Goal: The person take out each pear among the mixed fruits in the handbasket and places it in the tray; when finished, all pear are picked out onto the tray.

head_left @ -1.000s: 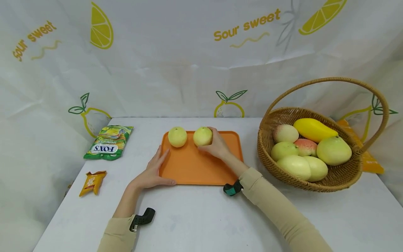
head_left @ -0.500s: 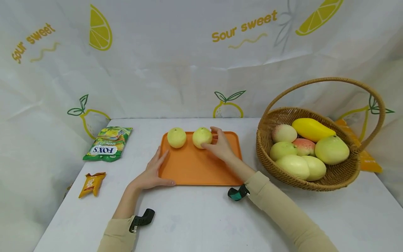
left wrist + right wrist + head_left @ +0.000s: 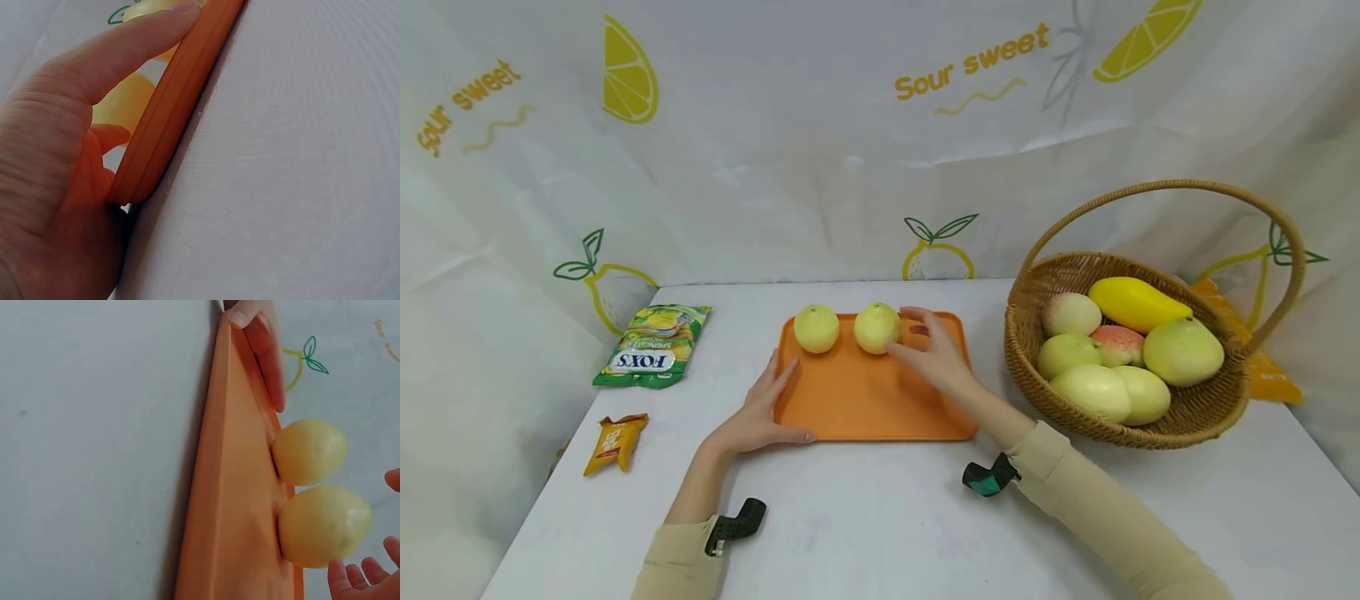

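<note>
Two round pale yellow-green fruits stand side by side at the back of the orange tray [image 3: 876, 408], a left fruit [image 3: 816, 328] and a right fruit [image 3: 876, 327]. The left hand [image 3: 762, 418] rests at the tray's left side, fingers spread along the edge, thumb at the front rim; the left wrist view shows the thumb [image 3: 119, 53] against the orange rim [image 3: 172, 106]. Beside the right fruit, the right hand [image 3: 934, 357] hovers over the tray with parted fingers, holding nothing. In the right wrist view its fingertips come close to the nearer fruit [image 3: 324, 527]; whether they touch cannot be told.
On the right, a wicker basket [image 3: 1150, 443] with a tall handle holds several fruits, and an orange packet [image 3: 1270, 379] lies behind it. At the left are a green FOX'S bag [image 3: 653, 346] and a small orange-brown packet [image 3: 615, 443]. A printed cloth hangs behind.
The right hand has let go of the right fruit and drawn back to the right, its fingers spreading. The fruit stays on the tray. The left hand keeps its place at the tray.
</note>
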`<action>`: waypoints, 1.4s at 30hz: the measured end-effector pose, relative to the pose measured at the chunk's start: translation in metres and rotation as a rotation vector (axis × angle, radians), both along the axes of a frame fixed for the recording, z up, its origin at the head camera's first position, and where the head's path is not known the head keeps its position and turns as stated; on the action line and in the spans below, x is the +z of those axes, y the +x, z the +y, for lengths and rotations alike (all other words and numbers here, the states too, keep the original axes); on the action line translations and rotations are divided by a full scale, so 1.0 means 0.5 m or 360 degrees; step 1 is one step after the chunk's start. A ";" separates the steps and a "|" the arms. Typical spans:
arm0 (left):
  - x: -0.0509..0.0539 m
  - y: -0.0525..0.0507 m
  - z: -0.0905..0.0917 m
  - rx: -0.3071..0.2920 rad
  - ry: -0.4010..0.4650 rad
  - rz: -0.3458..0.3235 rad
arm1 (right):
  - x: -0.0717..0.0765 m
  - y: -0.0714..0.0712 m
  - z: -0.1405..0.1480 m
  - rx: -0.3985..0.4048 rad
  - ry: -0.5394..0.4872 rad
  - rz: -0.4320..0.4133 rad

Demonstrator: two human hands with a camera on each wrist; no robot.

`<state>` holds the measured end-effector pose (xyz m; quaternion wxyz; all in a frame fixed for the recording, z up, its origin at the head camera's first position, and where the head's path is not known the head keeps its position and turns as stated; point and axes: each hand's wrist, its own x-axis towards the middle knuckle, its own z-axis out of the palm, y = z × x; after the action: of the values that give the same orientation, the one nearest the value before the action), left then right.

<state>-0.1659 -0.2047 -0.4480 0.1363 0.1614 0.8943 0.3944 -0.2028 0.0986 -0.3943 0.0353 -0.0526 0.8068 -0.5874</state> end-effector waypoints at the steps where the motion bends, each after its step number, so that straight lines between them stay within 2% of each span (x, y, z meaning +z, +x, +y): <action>1: 0.000 0.000 0.000 -0.0001 -0.0001 -0.0002 | 0.002 0.004 0.003 0.0009 -0.0011 -0.0012; 10: -0.003 -0.001 -0.002 -0.0001 0.0005 0.0004 | 0.040 0.051 0.039 0.0159 -0.0076 -0.0012; 20: -0.001 0.000 -0.001 -0.0005 0.0028 0.0004 | 0.083 0.089 0.079 0.0220 -0.0054 -0.0152; 28: -0.002 0.000 -0.002 -0.0001 0.0016 0.0007 | 0.099 0.110 0.109 0.0277 -0.0001 0.0029; 38: -0.001 0.000 -0.004 -0.0005 0.0015 0.0015 | 0.130 0.129 0.152 0.0348 0.0040 0.0161; 42: -0.001 0.000 -0.004 -0.0018 0.0013 0.0029 | 0.148 0.136 0.174 0.0358 0.0102 0.0170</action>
<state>-0.1661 -0.2065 -0.4487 0.1297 0.1705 0.8930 0.3958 -0.1347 0.1855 -0.3204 0.0595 -0.1728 0.8150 -0.5499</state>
